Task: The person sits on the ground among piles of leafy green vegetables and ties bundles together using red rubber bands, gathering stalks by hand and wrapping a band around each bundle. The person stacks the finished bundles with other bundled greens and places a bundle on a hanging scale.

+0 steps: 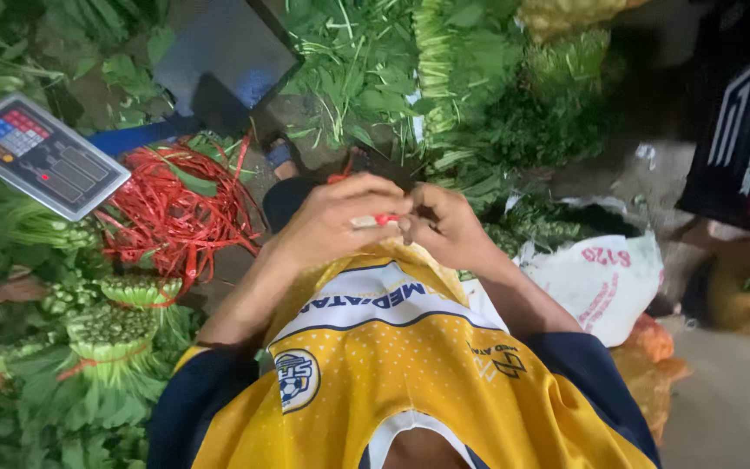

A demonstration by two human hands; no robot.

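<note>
Yellow jersey [410, 365] nearest lens. Left hand [336, 221] and right hand [449, 227] meet at chest, both pinching short red plastic tie strip [385, 220]. Strip looks light, limp, slick; best pinched near ends. Loose pile of red ties [180, 208] lies left, beside scale display [41, 156] and bundled greens [110, 334].

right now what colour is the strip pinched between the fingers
Red, seen in the head view: the strip is pinched between the left hand and right hand.
</note>
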